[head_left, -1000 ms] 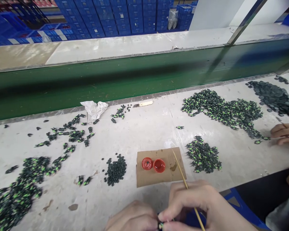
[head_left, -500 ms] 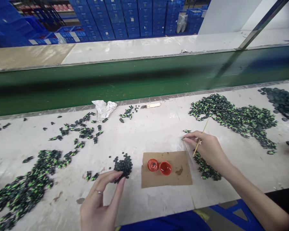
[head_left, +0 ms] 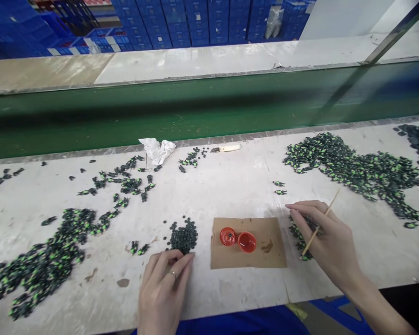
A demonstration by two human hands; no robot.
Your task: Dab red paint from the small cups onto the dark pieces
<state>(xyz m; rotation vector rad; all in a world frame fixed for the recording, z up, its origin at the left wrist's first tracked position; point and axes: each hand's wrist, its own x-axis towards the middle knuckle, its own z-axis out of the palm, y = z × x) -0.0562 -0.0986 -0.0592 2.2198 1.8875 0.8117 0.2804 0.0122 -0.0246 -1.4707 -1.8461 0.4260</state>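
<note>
Now the right hand [head_left: 330,242] has a thin wooden stick [head_left: 319,225] pinched in a closed grip, the stick slanting up and away past the knuckles, and its fingertips [head_left: 293,208] hover over the small heap of green-and-black pieces [head_left: 298,235] just right of the cardboard square [head_left: 261,253]. Left of that cardboard, the left hand [head_left: 162,291] lies low on the table [head_left: 230,186], its grip drawn together at the near edge of the little pile of dark discs [head_left: 184,237]; whether a disc sits between the fingers I cannot tell. On the cardboard itself, two red caps [head_left: 238,239] sit side by side, touching. Beyond the cardboard and to the right, two loose green pieces [head_left: 278,187] lie apart from a broad spread of green-and-black pieces [head_left: 356,170]. Far left of the cardboard, another big scatter [head_left: 45,260] covers the table, with crumpled white paper [head_left: 157,151] near the green conveyor belt [head_left: 195,109].
</note>
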